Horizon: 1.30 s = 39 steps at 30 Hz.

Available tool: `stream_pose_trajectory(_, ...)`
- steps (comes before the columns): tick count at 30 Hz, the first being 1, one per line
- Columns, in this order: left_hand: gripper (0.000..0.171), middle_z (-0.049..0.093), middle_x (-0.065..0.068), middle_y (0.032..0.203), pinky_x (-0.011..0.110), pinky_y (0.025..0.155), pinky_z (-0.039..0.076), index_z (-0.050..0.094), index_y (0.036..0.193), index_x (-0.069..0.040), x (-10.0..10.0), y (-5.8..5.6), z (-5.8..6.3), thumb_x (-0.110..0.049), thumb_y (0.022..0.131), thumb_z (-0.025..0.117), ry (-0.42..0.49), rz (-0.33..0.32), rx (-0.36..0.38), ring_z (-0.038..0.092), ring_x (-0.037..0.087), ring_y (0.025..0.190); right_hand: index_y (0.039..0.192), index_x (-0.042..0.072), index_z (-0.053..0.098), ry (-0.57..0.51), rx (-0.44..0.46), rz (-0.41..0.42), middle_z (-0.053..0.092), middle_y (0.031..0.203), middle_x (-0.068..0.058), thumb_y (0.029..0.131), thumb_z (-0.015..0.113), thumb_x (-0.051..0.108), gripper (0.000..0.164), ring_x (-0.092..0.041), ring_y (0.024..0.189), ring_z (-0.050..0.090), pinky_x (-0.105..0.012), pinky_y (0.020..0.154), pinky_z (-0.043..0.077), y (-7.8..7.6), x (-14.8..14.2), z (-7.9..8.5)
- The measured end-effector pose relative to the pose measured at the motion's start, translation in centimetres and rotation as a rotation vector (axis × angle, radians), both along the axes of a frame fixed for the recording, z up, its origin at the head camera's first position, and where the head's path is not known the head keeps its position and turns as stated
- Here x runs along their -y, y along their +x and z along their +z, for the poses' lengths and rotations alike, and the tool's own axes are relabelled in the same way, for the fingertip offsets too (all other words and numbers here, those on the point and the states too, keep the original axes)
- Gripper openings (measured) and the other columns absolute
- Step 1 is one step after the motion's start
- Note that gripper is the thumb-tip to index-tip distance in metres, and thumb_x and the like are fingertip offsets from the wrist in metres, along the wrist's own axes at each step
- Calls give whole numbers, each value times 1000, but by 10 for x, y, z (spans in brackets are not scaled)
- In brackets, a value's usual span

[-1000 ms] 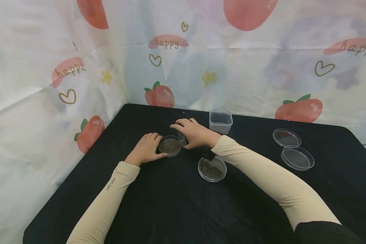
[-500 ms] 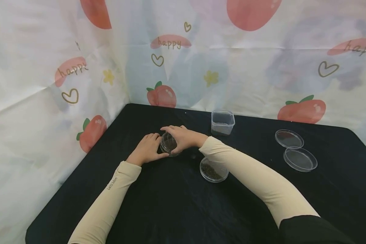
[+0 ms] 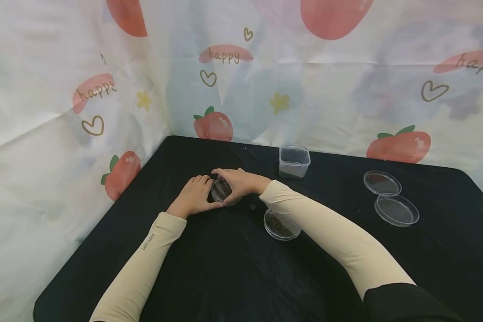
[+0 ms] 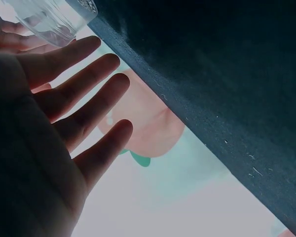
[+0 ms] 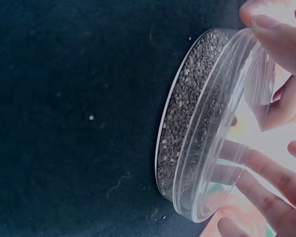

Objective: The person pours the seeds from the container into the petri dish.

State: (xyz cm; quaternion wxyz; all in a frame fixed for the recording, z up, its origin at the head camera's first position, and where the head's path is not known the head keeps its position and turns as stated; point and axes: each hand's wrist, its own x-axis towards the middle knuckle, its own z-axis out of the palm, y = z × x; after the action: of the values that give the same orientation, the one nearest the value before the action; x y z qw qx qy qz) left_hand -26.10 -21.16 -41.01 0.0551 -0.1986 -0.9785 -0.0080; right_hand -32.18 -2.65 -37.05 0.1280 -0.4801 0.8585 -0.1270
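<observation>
A round clear petri dish point(image 5: 171, 101) of grey-brown grains sits on the black tablecloth. Its clear lid point(image 3: 220, 190) lies over the top, and the right wrist view shows the lid rim close around the dish wall. My right hand point(image 3: 244, 182) grips the lid from above, thumb on the near side and fingers on the far side. My left hand point(image 3: 193, 197) holds the dish at its left, thumb in front and fingers curving behind. The right hand hides part of the dish in the head view.
A second petri dish point(image 3: 279, 238) with dark grains stands partly under the right forearm. Behind is a square clear tub point(image 3: 294, 171) with grains at its bottom. At the right lie two clear round dish parts, one point(image 3: 396, 223) overlapping the other point(image 3: 365, 182). Patterned cloth walls point(image 3: 318, 103) border the table.
My right hand has moved left, bringing the lid from a tilted position beside the dish to flat over it. The left hand has stayed at the dish.
</observation>
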Motion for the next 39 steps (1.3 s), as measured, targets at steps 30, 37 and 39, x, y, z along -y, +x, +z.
stream_pose_trajectory(30, 87, 47, 17, 137, 49, 110, 32, 40, 142, -3, -4, 3, -2, -65, 83, 54, 40, -22, 16, 44, 34, 127, 149, 12, 26, 32, -128, 42, 31, 153, -10, 82, 69, 45, 85, -26, 141, 31, -52, 113, 26, 12, -12, 8)
stream_pose_trajectory(37, 86, 48, 16, 136, 48, 110, 32, 38, 143, -5, -5, 2, 0, -64, 83, 55, 34, -20, -22, 45, 32, 127, 147, 13, 33, -51, -286, -4, 35, 151, -8, 85, 67, 40, 75, -26, 141, 30, -53, 113, 24, 38, -37, 33)
stream_pose_trajectory(39, 86, 48, 16, 137, 48, 111, 32, 38, 143, -5, -5, 2, 0, -63, 83, 56, 39, -19, -23, 44, 33, 128, 145, 14, 36, -75, -343, -16, 39, 149, -7, 85, 67, 39, 72, -26, 139, 34, -53, 113, 26, 46, -46, 38)
